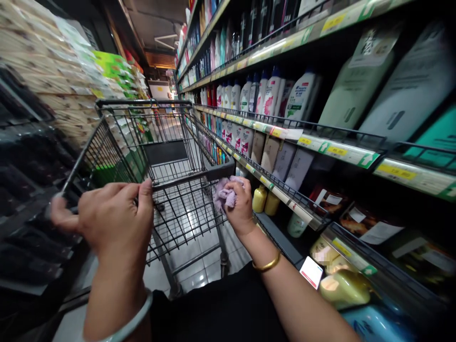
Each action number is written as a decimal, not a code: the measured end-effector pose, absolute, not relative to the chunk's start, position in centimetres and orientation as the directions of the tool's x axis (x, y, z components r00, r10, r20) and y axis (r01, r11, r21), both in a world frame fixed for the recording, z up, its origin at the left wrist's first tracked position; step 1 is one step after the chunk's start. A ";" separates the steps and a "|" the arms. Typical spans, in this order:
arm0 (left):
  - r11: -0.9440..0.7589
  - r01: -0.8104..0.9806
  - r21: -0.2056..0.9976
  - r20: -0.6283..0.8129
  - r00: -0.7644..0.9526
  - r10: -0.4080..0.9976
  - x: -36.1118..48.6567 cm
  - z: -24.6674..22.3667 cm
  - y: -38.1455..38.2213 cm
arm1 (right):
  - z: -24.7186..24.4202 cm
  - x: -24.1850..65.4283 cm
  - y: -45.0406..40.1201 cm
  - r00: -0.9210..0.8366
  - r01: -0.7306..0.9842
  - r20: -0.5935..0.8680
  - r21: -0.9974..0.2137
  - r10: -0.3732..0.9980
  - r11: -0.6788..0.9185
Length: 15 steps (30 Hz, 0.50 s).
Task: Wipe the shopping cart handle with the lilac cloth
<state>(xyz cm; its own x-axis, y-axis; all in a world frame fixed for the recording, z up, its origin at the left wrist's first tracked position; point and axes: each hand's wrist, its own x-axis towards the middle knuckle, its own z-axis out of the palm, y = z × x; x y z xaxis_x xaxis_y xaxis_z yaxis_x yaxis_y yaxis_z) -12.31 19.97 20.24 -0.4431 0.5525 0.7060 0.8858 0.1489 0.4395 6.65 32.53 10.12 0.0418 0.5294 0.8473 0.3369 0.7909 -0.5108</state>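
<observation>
A grey wire shopping cart (181, 190) stands in front of me, and no goods show in its basket. My left hand (114, 213) is at the near left corner of the cart, its fingers curled at the handle and its thumb along the bar. A crumpled light purple cloth (225, 194) is bunched in my right hand (239, 204), at the right end of the handle. A pale bangle circles my left wrist, a gold one my right.
Shelves of shampoo bottles (272, 97) run along the right, close to the cart. Stacked packages (42, 52) and dark wrapped goods (32, 175) line the left. A tiled aisle floor (194, 242) leads ahead.
</observation>
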 end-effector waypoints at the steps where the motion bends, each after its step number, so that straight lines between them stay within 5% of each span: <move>1: 0.184 0.901 0.393 0.726 -0.427 0.539 -12.4 20.3 19.8 | 10.3 6.2 32.5 0.077 0.325 0.844 -0.524 0.530 0.787; 5: 0.289 0.924 0.251 0.742 -0.375 0.555 -11.7 20.4 19.2 | 11.0 3.3 30.9 0.170 0.308 0.834 -0.550 0.524 0.776; 11: 0.240 0.935 0.260 0.732 -0.353 0.583 -10.9 20.7 19.0 | 11.7 1.8 30.1 -0.001 0.370 0.904 -0.396 0.427 0.840; 15: 0.257 0.943 0.211 0.709 -0.328 0.625 -10.7 20.8 19.2 | 12.1 3.3 32.0 0.134 0.327 0.870 -0.491 0.475 0.807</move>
<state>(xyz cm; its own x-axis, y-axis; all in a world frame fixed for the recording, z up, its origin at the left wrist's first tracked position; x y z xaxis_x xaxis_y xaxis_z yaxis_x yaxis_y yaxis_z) -10.70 19.16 20.77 -0.3280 0.6247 0.7086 0.9433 0.2565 0.2105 3.26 32.03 12.09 0.1343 0.4750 0.8697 0.3273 0.8071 -0.4914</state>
